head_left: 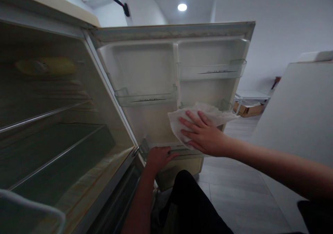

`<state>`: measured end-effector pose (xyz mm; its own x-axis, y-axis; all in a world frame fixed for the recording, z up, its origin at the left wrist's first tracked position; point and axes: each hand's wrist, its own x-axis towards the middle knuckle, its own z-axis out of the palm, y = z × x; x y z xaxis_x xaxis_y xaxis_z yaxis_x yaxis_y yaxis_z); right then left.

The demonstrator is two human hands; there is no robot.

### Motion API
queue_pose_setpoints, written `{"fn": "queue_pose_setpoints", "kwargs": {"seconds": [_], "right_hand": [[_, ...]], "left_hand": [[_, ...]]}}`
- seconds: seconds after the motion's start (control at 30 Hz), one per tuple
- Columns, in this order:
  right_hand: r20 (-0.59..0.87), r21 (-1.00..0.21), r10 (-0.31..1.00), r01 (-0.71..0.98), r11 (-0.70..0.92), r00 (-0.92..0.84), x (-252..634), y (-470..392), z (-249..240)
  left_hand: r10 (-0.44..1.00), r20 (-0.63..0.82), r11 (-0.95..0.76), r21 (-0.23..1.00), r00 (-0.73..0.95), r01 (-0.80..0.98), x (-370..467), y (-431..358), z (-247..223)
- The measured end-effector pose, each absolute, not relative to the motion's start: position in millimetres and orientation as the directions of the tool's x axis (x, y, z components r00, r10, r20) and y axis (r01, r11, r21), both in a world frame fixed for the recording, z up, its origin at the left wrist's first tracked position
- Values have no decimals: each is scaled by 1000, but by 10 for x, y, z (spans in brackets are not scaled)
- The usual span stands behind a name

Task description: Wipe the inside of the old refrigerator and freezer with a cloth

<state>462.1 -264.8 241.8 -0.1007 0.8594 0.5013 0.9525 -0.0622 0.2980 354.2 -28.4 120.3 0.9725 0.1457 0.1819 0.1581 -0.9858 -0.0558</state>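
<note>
My right hand [205, 135] has its fingers spread over a thin white cloth [218, 113], holding it against the lower right part of the open fridge door [145, 64]. The cloth's far edge hangs past the door's side. Low on the same door, my left hand [159, 157] has its fingers bent over the rim of the bottom door shelf [187, 153], near the hinge side; some fingertips are hidden. Higher up sit a clear left door shelf [148, 98] and a clear right door shelf [212, 70], with dark lettering on their fronts.
At left the fridge interior [52, 157] stands open, with glass shelves and a yellow object [47, 66] high inside. A white cable-like loop [33, 204] shows at lower left. My dark-clothed knee [186, 192] is below the door. A white cabinet [293, 123] and cardboard box [248, 109] are at right.
</note>
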Motion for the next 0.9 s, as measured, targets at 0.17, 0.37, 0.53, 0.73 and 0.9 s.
{"fn": "queue_pose_setpoints", "kwargs": {"seconds": [0.17, 0.37, 0.53, 0.73, 0.9], "right_hand": [[498, 398, 856, 913, -84, -138, 4743, -2485, 2273], [577, 561, 779, 812, -159, -246, 5074, -2434, 2296], [615, 487, 760, 860, -156, -211, 5255, -2488, 2383], [601, 422, 781, 897, -129, -171, 5452, -2733, 2582], [727, 418, 684, 826, -379, -55, 5307, -2746, 2445]], "left_hand": [[132, 184, -989, -47, 974, 142, 3536, -284, 1209], [167, 149, -985, -27, 975, 173, 3526, -315, 1254], [172, 159, -984, -21, 972, 177, 3563, -318, 1232], [177, 164, -982, -29, 970, 184, 3584, -306, 1189], [170, 180, -983, -41, 969, 180, 3568, -301, 1184]]}}
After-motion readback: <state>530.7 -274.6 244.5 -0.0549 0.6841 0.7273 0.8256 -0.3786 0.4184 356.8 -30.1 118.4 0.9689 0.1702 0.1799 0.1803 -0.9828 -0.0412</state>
